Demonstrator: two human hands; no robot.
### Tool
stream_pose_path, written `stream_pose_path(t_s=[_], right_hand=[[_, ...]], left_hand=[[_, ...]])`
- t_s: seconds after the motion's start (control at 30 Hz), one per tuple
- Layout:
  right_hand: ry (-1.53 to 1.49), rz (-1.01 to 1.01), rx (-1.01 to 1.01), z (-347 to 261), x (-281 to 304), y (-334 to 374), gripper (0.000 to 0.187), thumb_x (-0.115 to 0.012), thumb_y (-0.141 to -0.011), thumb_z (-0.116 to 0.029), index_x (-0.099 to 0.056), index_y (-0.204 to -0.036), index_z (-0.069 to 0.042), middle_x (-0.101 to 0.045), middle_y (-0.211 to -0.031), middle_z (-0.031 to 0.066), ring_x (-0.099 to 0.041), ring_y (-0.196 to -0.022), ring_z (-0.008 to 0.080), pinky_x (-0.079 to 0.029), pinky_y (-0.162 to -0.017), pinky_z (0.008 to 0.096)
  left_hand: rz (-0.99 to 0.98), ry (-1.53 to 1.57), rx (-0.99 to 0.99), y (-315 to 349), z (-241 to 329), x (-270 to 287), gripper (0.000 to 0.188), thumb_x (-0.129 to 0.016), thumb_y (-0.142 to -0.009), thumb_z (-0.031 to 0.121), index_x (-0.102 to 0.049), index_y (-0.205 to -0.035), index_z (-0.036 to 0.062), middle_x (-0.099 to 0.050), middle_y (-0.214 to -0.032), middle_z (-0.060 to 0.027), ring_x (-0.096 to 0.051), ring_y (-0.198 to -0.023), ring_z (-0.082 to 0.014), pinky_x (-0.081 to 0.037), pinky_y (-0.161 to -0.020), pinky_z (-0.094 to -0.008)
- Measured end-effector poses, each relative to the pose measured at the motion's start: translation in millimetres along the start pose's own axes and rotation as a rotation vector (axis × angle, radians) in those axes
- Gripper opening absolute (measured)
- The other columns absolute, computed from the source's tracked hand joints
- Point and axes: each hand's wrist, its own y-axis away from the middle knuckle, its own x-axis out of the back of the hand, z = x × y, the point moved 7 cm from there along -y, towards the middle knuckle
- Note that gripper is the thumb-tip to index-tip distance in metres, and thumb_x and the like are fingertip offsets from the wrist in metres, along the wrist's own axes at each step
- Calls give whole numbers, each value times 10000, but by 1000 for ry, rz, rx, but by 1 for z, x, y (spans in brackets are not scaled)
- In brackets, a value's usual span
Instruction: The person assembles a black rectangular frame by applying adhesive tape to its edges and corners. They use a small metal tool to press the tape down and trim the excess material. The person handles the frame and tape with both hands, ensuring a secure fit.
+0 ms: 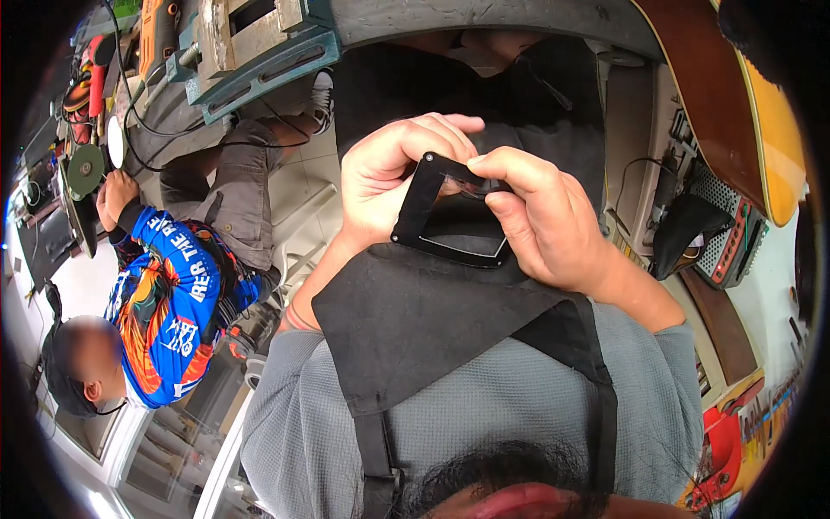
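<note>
A thin black rectangular frame [441, 250] with an open middle is held up in front of my chest. Small round metal-looking spots, perhaps screws or holes, mark its corners. My left hand [393, 169] is closed on its left side, the fingers curled behind it. At the far right part of the frame, my right hand [545, 212] pinches with thumb and forefinger. Something dark and curved shows by those fingertips, but I cannot make out whether it is a separate piece. The black apron [450, 311] on my body lies just below and behind the frame.
At the upper left, a bluish-green vise [277, 73] stands on the bench, beside an orange power tool [159, 35]. A person in a colourful shirt [177, 294] works at left by a green disc [86, 169]. A guitar body [735, 95] juts in at upper right.
</note>
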Motion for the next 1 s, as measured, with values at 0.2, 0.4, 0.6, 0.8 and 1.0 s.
stream_pose_path(t_s=[0.2, 0.4, 0.6, 0.8, 1.0], right_hand=[[-13, 7, -14, -1, 0, 1, 415, -689, -986, 19, -548, -1375, -21, -733, -1185, 199, -759, -963, 376, -609, -824, 443], [-9, 25, -23, 0, 0, 1, 391, -679, -1003, 11, -545, -1368, -22, -733, -1192, 201, -766, -968, 374, -616, -827, 435], [-89, 48, -96, 4, -3, 4, 356, -664, -1027, -6, -540, -1362, -18, -718, -1238, 210, -765, -975, 381, -615, -833, 438], [-82, 47, -102, 7, -4, 5, 346, -650, -1045, -19, -527, -1369, -12, -709, -1254, 205, -767, -973, 371, -612, -831, 434], [-97, 29, -119, 7, -4, 4, 338, -641, -1051, -15, -528, -1369, -10, -706, -1226, 195, -769, -967, 368, -612, -830, 426]], left_hand=[[-17, -116, -1, -2, 7, -2, 124, -827, -905, 52, -705, -913, 74, -766, -876, -57, -746, -871, -222, -398, -1177, -536], [24, -80, 26, -1, 4, -1, 138, -848, -897, 66, -712, -920, 77, -771, -860, -44, -747, -875, -210, -375, -1198, -532], [-4, -124, 52, -4, 5, -6, 126, -849, -921, 98, -725, -937, 83, -783, -858, -31, -740, -883, -185, -364, -1214, -530], [-8, -162, 66, -4, 5, -8, 117, -831, -963, 148, -731, -953, 85, -780, -847, -17, -724, -870, -156, -357, -1227, -519], [-9, -144, 85, -3, 3, -8, 113, -820, -973, 147, -729, -952, 84, -775, -831, -12, -706, -834, -131, -344, -1238, -511]])
